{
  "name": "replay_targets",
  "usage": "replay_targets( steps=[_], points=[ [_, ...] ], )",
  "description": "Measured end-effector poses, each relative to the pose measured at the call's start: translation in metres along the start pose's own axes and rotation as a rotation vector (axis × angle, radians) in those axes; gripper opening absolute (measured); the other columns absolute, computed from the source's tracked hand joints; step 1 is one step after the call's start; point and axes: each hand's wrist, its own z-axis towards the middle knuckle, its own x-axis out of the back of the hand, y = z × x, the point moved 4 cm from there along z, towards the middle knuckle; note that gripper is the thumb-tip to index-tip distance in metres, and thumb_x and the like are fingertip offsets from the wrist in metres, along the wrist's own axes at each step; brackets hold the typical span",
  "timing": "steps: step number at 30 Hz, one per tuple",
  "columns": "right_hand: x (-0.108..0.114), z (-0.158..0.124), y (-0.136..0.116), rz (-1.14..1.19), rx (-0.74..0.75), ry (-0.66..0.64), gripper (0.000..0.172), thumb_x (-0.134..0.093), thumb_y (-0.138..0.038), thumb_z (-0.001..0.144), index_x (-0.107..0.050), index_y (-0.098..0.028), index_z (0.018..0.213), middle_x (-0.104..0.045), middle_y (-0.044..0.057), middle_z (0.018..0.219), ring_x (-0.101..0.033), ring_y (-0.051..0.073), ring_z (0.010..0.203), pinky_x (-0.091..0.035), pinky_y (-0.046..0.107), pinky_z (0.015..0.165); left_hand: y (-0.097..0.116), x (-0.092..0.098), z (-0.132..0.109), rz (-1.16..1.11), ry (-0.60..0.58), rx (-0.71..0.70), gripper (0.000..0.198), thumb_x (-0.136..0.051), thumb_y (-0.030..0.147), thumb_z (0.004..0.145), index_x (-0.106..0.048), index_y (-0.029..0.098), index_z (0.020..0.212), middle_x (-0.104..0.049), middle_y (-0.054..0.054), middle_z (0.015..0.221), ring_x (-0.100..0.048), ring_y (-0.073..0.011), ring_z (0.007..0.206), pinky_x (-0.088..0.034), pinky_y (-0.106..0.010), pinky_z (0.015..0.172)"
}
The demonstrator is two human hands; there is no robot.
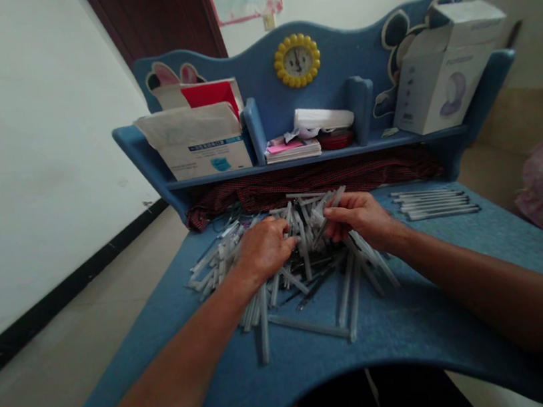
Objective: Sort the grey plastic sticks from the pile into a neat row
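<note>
A loose pile of translucent plastic tubes [302, 246] covers the middle of the blue desk, with thin dark sticks [316, 285] among them. My left hand [266, 248] is over the left part of the pile, fingers curled and pinched together; what is in them is hidden. On the far right side of the pile, my right hand [360, 216] pinches a translucent plastic tube [337, 202] between thumb and fingers, tilted up to the right. Several slim grey tubes with dark insides [433, 203] lie side by side in a row, right of that hand.
The blue desk [411, 332] has a raised shelf [369, 146] at its back. It holds a mask box [208, 152], a paper stack [293, 152], and a white carton [446, 81]. A yellow clock [297, 60] is on the backboard. Dark red checked cloth [309, 184] lies beneath the shelf.
</note>
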Motion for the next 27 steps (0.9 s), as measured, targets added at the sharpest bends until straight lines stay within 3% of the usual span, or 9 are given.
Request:
replay_targets(
  steps=[3,6,11,14,16,18,22,24,27],
  points=[
    [-0.002,-0.001,-0.001,0.003,-0.006,-0.015,0.026,-0.067,-0.038,0.07,-0.059,-0.014,0.071,-0.065,0.002,0.053,-0.056,0.01,0.04,-0.039,0.018,0.038,0.004,0.005,-0.001,-0.12,0.033,-0.009,0.016,-0.06,0.03,0.076,-0.067,0.016,0.078,-0.063,-0.005,0.076,-0.058,-0.0169,0.069,-0.041,-0.026,0.063],
    [-0.009,-0.005,-0.004,0.008,-0.012,-0.034,0.028,-0.068,-0.04,0.069,-0.057,-0.014,0.067,-0.064,0.002,0.053,-0.056,0.01,0.04,-0.039,0.018,0.038,0.011,0.009,-0.003,-0.43,0.012,-0.022,0.018,-0.059,0.028,0.075,-0.068,0.015,0.081,-0.064,-0.003,0.073,-0.058,-0.015,0.067,-0.043,-0.025,0.062],
    [-0.024,-0.012,-0.008,0.021,0.003,-0.096,0.031,-0.069,-0.043,0.068,-0.058,-0.014,0.07,-0.063,0.0,0.054,-0.055,0.009,0.042,-0.041,0.02,0.042,0.025,0.008,-0.01,-1.013,-0.164,-0.026,0.031,-0.064,0.026,0.069,-0.066,0.012,0.097,-0.069,-0.004,0.082,-0.063,-0.0165,0.076,-0.049,-0.026,0.069],
    [-0.025,-0.014,-0.013,-0.073,0.001,-0.12,0.032,-0.066,-0.046,0.07,-0.06,-0.015,0.076,-0.06,-0.001,0.052,-0.053,0.009,0.042,-0.04,0.021,0.042,0.028,0.006,-0.012,-1.136,-0.262,-0.026,0.026,-0.064,0.023,0.069,-0.067,0.012,0.092,-0.069,-0.004,0.079,-0.063,-0.0162,0.075,-0.049,-0.025,0.066],
    [-0.023,-0.017,-0.019,-0.308,-0.013,-0.192,0.033,-0.064,-0.047,0.072,-0.062,-0.015,0.078,-0.059,-0.001,0.052,-0.053,0.01,0.044,-0.038,0.021,0.042,0.023,0.004,-0.011,-1.102,-0.249,0.025,0.025,-0.064,0.022,0.069,-0.067,0.012,0.091,-0.066,-0.002,0.07,-0.06,-0.013,0.063,-0.045,-0.022,0.056],
    [-0.021,-0.023,-0.026,-0.705,0.003,-0.303,0.03,-0.063,-0.045,0.074,-0.064,-0.015,0.073,-0.059,0.001,0.053,-0.054,0.012,0.047,-0.036,0.022,0.044,0.014,0.004,-0.009,-1.039,-0.174,0.076,0.025,-0.065,0.021,0.068,-0.068,0.011,0.09,-0.063,0.0,0.064,-0.055,-0.0104,0.055,-0.041,-0.02,0.05],
    [-0.027,-0.037,-0.033,-1.464,0.062,-0.456,0.021,-0.06,-0.035,0.077,-0.07,-0.017,0.075,-0.068,0.009,0.069,-0.064,0.022,0.066,-0.041,0.028,0.055,0.003,0.005,-0.006,-0.993,-0.087,0.093,0.025,-0.065,0.02,0.067,-0.068,0.01,0.09,-0.064,-0.001,0.066,-0.054,-0.0107,0.056,-0.041,-0.021,0.05],
    [-0.036,-0.041,-0.028,-1.648,0.041,-0.507,0.021,-0.056,-0.029,0.078,-0.071,-0.016,0.084,-0.07,0.014,0.077,-0.066,0.028,0.075,-0.045,0.032,0.059,0.002,0.004,-0.006,-1.002,-0.082,0.088,0.024,-0.065,0.021,0.068,-0.068,0.01,0.089,-0.065,-0.002,0.068,-0.055,-0.0112,0.057,-0.041,-0.021,0.051],
    [-0.046,-0.042,-0.018,-1.743,0.016,-0.526,0.024,-0.053,-0.023,0.078,-0.072,-0.014,0.09,-0.07,0.019,0.083,-0.068,0.03,0.079,-0.049,0.034,0.063,0.004,0.004,-0.006,-1.023,-0.086,0.067,0.021,-0.065,0.02,0.067,-0.067,0.01,0.085,-0.065,-0.002,0.067,-0.056,-0.0112,0.057,-0.042,-0.022,0.053]
  ],
)
